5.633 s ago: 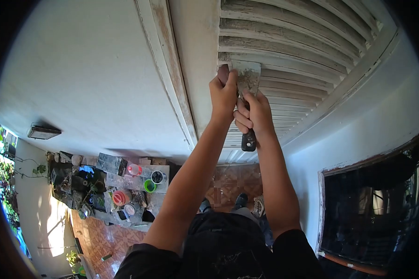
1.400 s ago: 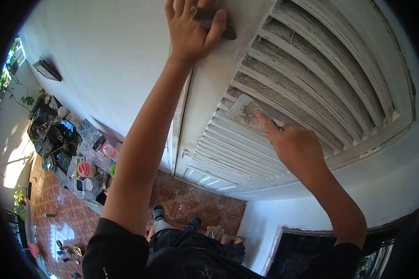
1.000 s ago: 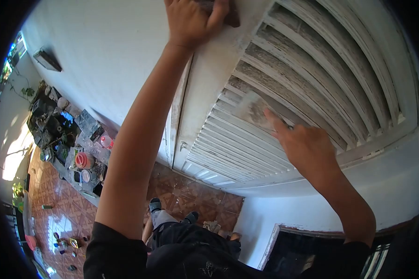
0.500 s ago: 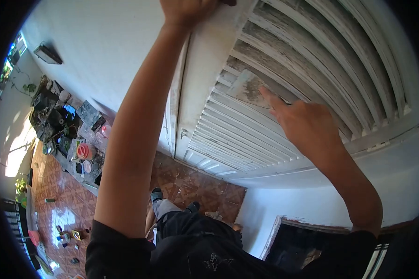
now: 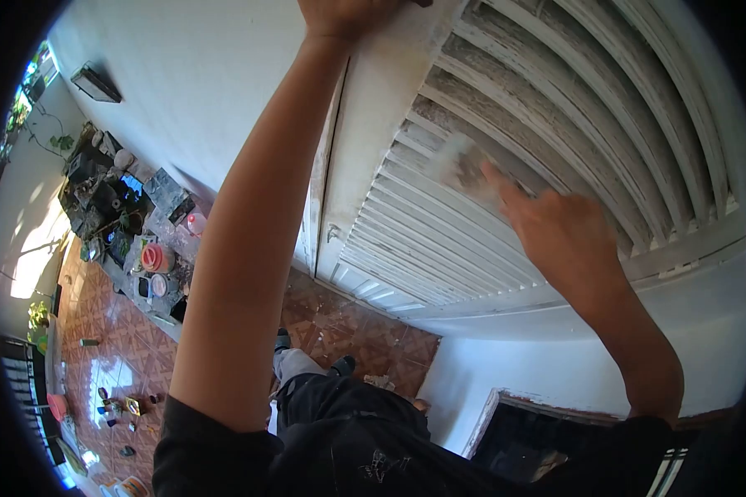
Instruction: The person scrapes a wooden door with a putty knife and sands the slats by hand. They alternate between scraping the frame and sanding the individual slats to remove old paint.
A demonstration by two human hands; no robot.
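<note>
Metal scraper (image 5: 462, 166), seemingly flat on slats (image 5: 572, 108).

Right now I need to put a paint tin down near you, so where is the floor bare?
Bare tiled floor lies between the louvred door and your shoes, and a sunlit stretch beside the cluttered bench. The bench top is crowded; small items dot the floor farther left.

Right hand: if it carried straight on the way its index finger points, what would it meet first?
The scraper blade it already presses, then the worn white louvre slats of the shutter beneath the right hand; depth is hard to judge.
</note>
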